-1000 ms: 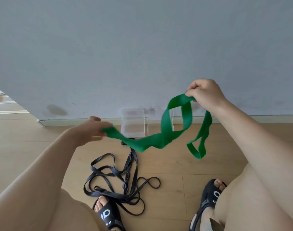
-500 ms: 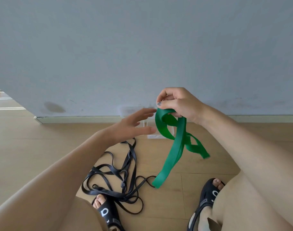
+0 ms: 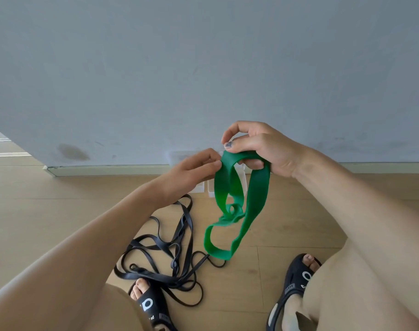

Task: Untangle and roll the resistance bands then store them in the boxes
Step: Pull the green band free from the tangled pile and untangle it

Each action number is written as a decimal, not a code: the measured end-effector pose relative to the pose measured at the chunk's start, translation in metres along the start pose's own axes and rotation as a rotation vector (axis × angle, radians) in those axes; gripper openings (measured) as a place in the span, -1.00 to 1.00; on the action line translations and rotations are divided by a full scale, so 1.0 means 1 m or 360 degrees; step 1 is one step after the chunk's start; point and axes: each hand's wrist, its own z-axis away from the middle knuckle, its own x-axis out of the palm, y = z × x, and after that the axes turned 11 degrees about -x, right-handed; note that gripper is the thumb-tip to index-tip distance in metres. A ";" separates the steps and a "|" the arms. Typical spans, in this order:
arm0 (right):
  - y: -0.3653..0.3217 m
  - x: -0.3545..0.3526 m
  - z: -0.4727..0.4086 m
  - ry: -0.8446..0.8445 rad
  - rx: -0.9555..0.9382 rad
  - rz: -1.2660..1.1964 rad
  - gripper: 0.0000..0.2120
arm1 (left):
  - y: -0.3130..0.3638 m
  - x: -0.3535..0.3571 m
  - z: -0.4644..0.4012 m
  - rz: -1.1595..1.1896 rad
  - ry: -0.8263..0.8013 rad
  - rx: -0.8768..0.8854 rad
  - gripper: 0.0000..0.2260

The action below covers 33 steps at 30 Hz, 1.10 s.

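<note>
A wide, flat green band point(image 3: 256, 199) was held up in twisted, drooping loops, gripped by the closed right hand point(image 3: 258, 149) and pinched at nine o'clock by the left hand point(image 3: 191, 173). At seven o'clock below it, thin black bands point(image 3: 170, 256) were left tangled on the floor point(image 3: 60, 211).

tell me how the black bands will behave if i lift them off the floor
The black bands lie in thin crossing loops, so they will probably hang limp and come up as one clump. Like the drooping green band, they look floppy and light.
</note>
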 end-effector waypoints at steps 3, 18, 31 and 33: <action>-0.001 -0.002 0.000 0.0032 0.0020 -0.0072 -0.96 | 0.002 -0.002 0.001 -0.0025 0.0039 0.0045 -0.77; 0.004 -0.013 0.002 0.0020 0.0090 0.0392 -0.85 | 0.005 -0.005 -0.008 -0.0180 0.0386 0.0110 -0.91; 0.011 0.011 0.000 -0.0327 0.0187 0.0625 -0.63 | 0.004 -0.002 -0.004 -0.0336 0.0352 0.0088 -0.92; 0.010 0.013 -0.001 -0.0321 0.0133 0.0612 -0.63 | 0.001 -0.008 -0.003 -0.0308 0.0294 0.0033 -0.87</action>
